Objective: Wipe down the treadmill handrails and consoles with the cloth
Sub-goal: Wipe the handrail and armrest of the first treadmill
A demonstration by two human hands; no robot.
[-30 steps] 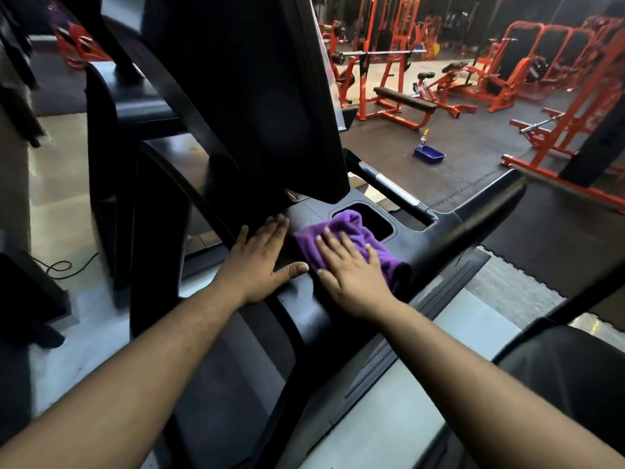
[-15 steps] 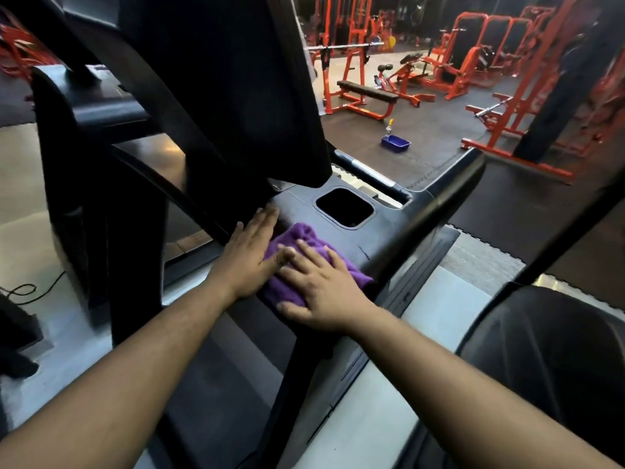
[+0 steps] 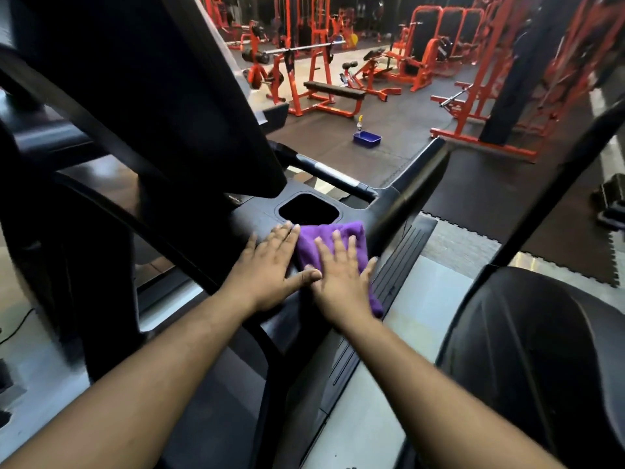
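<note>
A purple cloth (image 3: pixel 341 235) lies on the black treadmill console (image 3: pixel 257 220), just in front of its square cup-holder recess (image 3: pixel 308 208). My right hand (image 3: pixel 340 277) presses flat on the cloth with fingers spread and straight. Beside it, my left hand (image 3: pixel 269 265) rests flat on the bare console, its thumb touching the right hand. The big dark screen panel (image 3: pixel 162 96) rises behind the console. A handrail (image 3: pixel 421 177) runs off to the upper right, and a silver-banded grip bar (image 3: pixel 333 176) crosses behind the recess.
A second treadmill's dark console (image 3: pixel 541 350) fills the lower right. Orange weight benches and racks (image 3: pixel 324 93) stand across the gym floor, with a blue tub (image 3: pixel 367 138) on the dark mat. Another black machine frame (image 3: pixel 40 137) sits to the left.
My right hand has slid the cloth rightward and away from me, back toward the cup-holder recess and the console's right edge. The left hand stayed flat beside it.
</note>
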